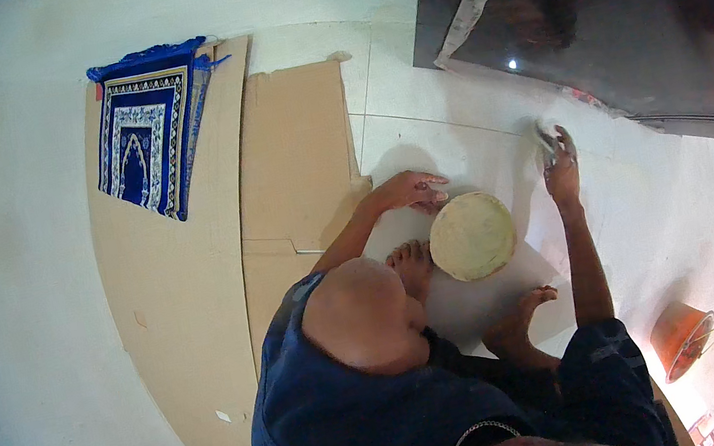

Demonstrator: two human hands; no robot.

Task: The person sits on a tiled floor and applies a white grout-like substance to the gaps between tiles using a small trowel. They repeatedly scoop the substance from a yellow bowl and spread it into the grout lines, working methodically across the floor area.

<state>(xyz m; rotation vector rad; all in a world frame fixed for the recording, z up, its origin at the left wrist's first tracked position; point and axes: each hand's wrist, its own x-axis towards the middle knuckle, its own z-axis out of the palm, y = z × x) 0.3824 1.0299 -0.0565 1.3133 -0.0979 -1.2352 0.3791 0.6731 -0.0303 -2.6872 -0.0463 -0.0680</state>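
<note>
On the pale tiled floor (pixel 419 88), beside flattened cardboard (pixel 290 139), crouching over a round yellowish object (pixel 472 236) set just beside the bare left foot (pixel 412 263), and curving the left hand (pixel 416 190) near its upper-left rim, fingers apart, gripping nothing visible. Off to the right of it, holding a greyish lump (pixel 545 140) clamped between thumb and fingers of the right hand (pixel 560 163). Probably handling as stiff and fairly light, perhaps brittle or slippery at the edge, so calling for a broad hold at opposite sides of the rim.
</note>
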